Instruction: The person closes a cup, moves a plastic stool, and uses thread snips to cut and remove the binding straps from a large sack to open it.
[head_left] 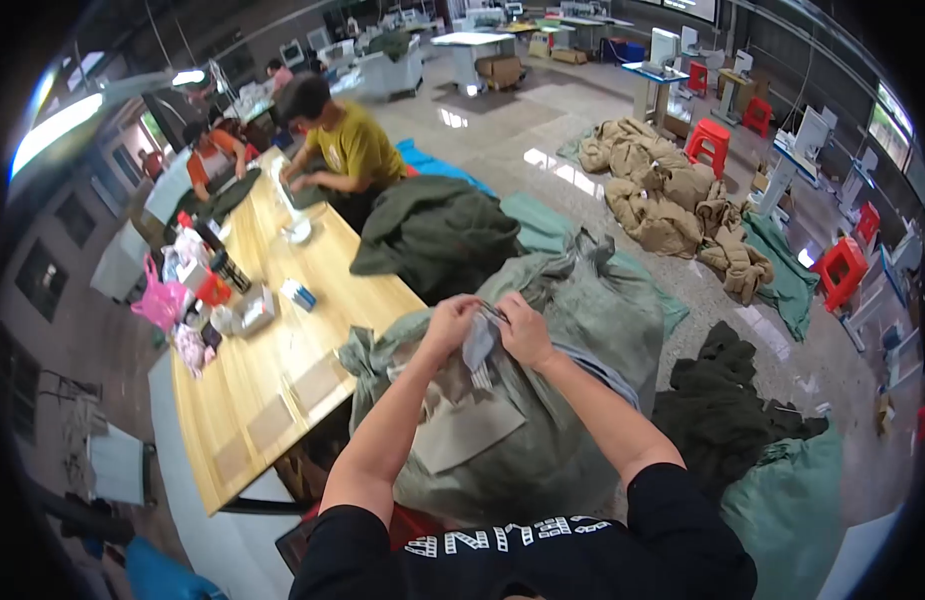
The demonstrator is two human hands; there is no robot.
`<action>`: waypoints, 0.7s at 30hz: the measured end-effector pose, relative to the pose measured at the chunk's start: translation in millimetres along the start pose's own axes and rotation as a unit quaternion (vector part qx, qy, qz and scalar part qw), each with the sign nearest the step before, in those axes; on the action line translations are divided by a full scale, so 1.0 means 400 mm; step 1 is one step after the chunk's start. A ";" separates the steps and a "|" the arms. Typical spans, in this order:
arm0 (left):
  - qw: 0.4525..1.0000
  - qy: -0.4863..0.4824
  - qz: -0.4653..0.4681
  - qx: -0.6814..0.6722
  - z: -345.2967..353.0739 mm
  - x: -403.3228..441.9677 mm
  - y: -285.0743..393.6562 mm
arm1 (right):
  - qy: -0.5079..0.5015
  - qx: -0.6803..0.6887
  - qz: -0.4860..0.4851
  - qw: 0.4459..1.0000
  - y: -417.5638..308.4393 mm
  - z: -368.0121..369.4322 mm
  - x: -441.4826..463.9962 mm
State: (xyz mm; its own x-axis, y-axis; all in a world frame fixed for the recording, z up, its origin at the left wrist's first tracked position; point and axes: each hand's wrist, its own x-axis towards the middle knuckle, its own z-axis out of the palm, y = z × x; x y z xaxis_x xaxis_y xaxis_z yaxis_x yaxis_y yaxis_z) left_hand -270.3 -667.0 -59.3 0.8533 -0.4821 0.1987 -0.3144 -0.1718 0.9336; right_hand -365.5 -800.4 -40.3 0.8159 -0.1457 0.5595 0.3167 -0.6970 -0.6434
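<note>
In the head view, my left hand [452, 325] and my right hand [525, 332] are raised close together above a large grey-green sack [582, 310]. The fingers of both are closed in a pinch on a small piece of light grey fabric [478, 345], which hangs down between them. Its upper edge, at my fingertips, looks darker. Below my wrists a flat beige panel [469, 436] lies on the sack. My fingers partly hide what they grip.
A long wooden table [322, 345] on the left bears a pink bag [162, 295] and a small blue-white box [299, 294]. Two people work at its far end. Dark green garments [437, 228] are heaped beside it. Tan jackets [657, 180] and red stools [709, 145] stand to the right.
</note>
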 end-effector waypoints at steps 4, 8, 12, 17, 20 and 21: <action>0.949 -0.191 0.116 0.223 -0.030 0.015 0.094 | 0.003 -0.003 0.028 1.000 0.008 0.001 0.003; 0.923 -0.144 0.144 0.327 -0.009 0.013 0.099 | 0.017 0.016 0.024 0.999 0.029 0.010 0.001; 0.988 0.088 0.000 0.125 0.030 0.001 0.005 | 0.014 0.039 0.016 0.999 0.026 0.010 -0.006; 0.997 0.028 -0.075 0.012 0.035 0.017 -0.057 | 0.021 0.060 0.034 0.997 0.031 0.019 -0.007; 0.948 -0.079 0.230 0.205 0.017 0.003 0.064 | 0.020 0.068 0.031 0.997 0.015 0.002 0.002; 0.938 -0.086 0.239 0.237 0.010 0.002 0.073 | 0.020 0.068 0.028 0.997 0.012 -0.001 0.005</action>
State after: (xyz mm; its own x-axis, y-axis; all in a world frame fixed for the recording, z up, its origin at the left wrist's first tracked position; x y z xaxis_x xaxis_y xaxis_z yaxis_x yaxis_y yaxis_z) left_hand -280.3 -675.8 -33.2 0.5012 -0.7252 0.4721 -0.8281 -0.2435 0.5049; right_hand -362.4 -804.4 -42.0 0.8146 -0.2114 0.5401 0.3366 -0.5862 -0.7370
